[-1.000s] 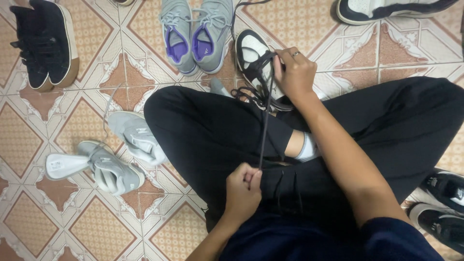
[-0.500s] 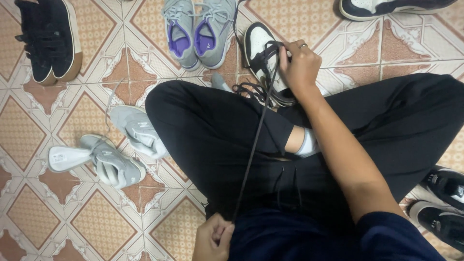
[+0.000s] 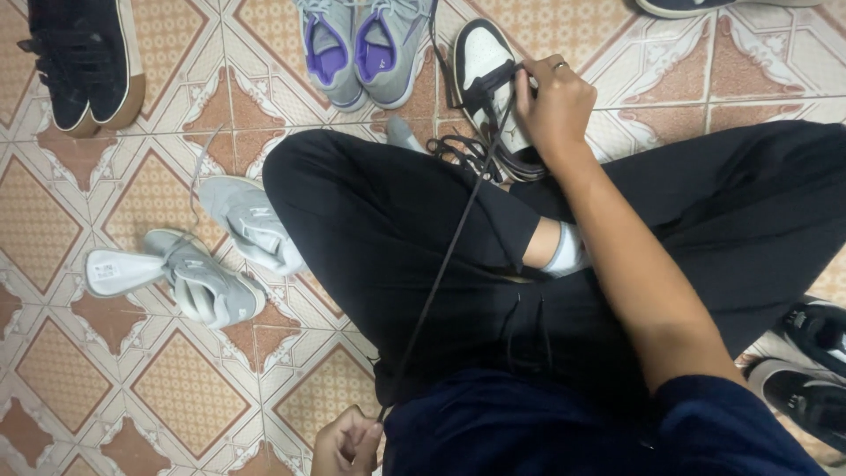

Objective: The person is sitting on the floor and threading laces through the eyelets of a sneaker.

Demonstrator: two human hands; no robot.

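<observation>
I sit cross-legged on a tiled floor in black trousers. My right hand [image 3: 553,104] grips the tongue and eyelet area of a black-and-white sneaker [image 3: 490,81] resting by my knee. A long black shoelace [image 3: 439,273] runs taut from that sneaker across my lap down to my left hand [image 3: 346,442], which is closed around its end near the bottom edge of the view. Loose loops of lace bunch beside the sneaker.
A grey pair with purple insoles [image 3: 363,46] stands just left of the sneaker. Two grey sneakers [image 3: 210,266] lie on their sides at my left with a white insole [image 3: 113,271]. A black pair [image 3: 84,62] sits top left. Dark shoes [image 3: 806,370] lie at right.
My left hand has pulled the lace downward toward my body, drawing it out longer and taut. My right hand keeps holding the sneaker.
</observation>
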